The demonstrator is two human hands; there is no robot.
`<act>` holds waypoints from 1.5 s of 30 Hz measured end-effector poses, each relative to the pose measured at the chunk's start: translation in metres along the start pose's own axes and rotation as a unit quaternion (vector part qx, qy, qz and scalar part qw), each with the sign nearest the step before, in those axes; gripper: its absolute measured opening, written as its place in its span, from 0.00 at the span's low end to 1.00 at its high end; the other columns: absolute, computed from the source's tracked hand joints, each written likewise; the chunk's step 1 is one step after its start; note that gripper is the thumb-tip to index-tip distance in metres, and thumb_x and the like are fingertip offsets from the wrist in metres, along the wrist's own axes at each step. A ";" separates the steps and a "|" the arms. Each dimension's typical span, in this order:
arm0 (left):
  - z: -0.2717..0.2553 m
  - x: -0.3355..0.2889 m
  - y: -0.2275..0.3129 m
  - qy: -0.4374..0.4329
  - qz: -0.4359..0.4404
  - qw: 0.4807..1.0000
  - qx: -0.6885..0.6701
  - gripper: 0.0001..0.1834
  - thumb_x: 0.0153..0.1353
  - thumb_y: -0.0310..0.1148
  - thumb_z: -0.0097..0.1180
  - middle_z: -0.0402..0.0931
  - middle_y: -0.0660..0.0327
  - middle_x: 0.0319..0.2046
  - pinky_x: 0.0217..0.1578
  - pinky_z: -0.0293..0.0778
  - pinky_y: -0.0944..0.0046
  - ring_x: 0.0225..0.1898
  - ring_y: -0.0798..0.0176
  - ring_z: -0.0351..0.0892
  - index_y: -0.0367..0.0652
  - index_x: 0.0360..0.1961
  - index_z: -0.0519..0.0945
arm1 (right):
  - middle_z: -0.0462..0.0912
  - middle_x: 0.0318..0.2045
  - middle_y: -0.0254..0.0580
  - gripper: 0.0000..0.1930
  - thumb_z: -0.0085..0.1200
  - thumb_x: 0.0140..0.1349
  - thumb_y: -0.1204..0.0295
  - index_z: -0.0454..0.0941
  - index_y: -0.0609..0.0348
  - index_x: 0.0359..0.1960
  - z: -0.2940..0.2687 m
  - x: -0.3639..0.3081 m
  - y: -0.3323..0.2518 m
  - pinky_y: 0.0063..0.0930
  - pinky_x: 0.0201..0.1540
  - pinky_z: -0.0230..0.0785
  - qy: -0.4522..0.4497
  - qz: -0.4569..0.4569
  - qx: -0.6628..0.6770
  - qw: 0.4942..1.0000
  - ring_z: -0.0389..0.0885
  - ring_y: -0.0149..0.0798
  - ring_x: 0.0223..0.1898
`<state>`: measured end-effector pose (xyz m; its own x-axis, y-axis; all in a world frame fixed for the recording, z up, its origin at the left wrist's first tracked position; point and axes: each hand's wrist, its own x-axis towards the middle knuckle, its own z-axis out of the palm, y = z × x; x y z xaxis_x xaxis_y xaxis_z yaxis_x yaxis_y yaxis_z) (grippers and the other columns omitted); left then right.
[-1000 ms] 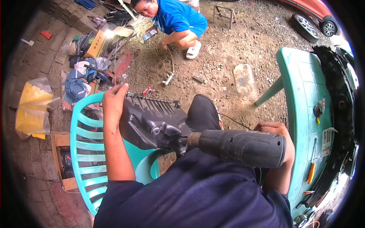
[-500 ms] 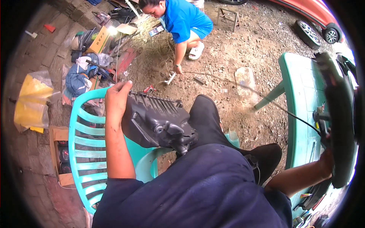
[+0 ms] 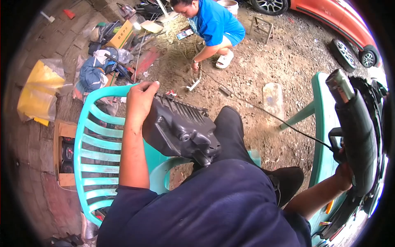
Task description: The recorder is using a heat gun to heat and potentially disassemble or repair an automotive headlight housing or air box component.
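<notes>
My left hand [image 3: 142, 98] is closed on the upper left edge of a black molded plastic housing [image 3: 181, 132]. Ribs run along the housing's far side, and a short spout sticks out at its near end. It lies tilted over my lap, beside a green plastic chair [image 3: 98, 160]. On the right, my right hand [image 3: 343, 175] grips a black heat gun [image 3: 358, 140] with its metal nozzle pointing up and away from me. The gun partly hides my fingers. A dark cord [image 3: 284, 122] leads from it across the ground toward a crouching person in blue [image 3: 216, 26].
That person's hand is at a white power strip [image 3: 193, 85]. A green table [image 3: 323, 123] stands at my right, with more black parts beside it. Bags and boxes [image 3: 119, 35] are heaped at the far left. Loose wheels [image 3: 343, 53] lie near an orange car [image 3: 323, 16].
The heat gun has turned so its metal nozzle now shows. The view has shifted a little left. My left hand keeps its hold on the housing.
</notes>
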<state>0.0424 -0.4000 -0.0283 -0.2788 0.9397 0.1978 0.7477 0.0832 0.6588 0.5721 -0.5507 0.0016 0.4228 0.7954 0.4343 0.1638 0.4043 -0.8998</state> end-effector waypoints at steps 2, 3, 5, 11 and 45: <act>-0.017 0.000 -0.017 0.000 0.015 1.000 0.010 0.23 0.71 0.48 0.68 0.91 0.50 0.34 0.42 0.80 0.54 0.36 0.58 0.90 0.34 0.45 0.92 | 0.86 0.55 0.44 0.22 0.66 0.75 0.66 0.83 0.65 0.64 0.036 -0.001 0.000 0.32 0.50 0.72 -0.012 0.024 0.001 1.000 0.81 0.37 0.48; -0.013 -0.006 -0.016 0.004 -0.008 1.000 0.001 0.22 0.71 0.47 0.67 0.91 0.49 0.33 0.41 0.81 0.53 0.36 0.57 0.90 0.34 0.44 0.92 | 0.86 0.55 0.44 0.21 0.66 0.75 0.66 0.83 0.65 0.64 0.047 -0.001 0.005 0.31 0.50 0.72 -0.023 0.034 0.004 0.999 0.81 0.36 0.48; 0.004 -0.007 0.011 -0.017 -0.034 0.999 -0.029 0.26 0.70 0.49 0.68 0.91 0.51 0.36 0.44 0.80 0.53 0.37 0.60 0.87 0.31 0.47 0.91 | 0.86 0.55 0.43 0.20 0.66 0.75 0.67 0.83 0.65 0.63 0.001 -0.004 0.044 0.31 0.50 0.72 -0.060 0.042 0.018 0.997 0.81 0.36 0.48; 0.026 -0.006 0.074 -0.009 0.114 0.993 -0.016 0.13 0.65 0.43 0.68 0.89 0.46 0.33 0.47 0.86 0.45 0.40 0.40 0.92 0.46 0.39 0.94 | 0.87 0.53 0.41 0.18 0.66 0.75 0.68 0.84 0.64 0.61 0.052 0.025 0.107 0.29 0.50 0.72 -0.172 0.072 0.040 0.982 0.81 0.34 0.48; 0.065 -0.031 0.128 -0.107 0.188 0.974 -0.071 0.10 0.57 0.31 0.68 0.89 0.40 0.40 0.51 0.84 0.43 0.48 0.35 0.90 0.37 0.38 0.89 | 0.89 0.56 0.50 0.21 0.65 0.71 0.75 0.82 0.74 0.63 0.260 0.084 0.163 0.40 0.54 0.82 -0.192 -0.056 0.020 0.980 0.87 0.43 0.50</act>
<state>0.1861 -0.3974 0.0024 0.1416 0.9436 0.2991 0.6777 -0.3127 0.6655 0.4026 -0.3002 -0.0977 0.0364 0.8535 0.5197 0.1520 0.5093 -0.8471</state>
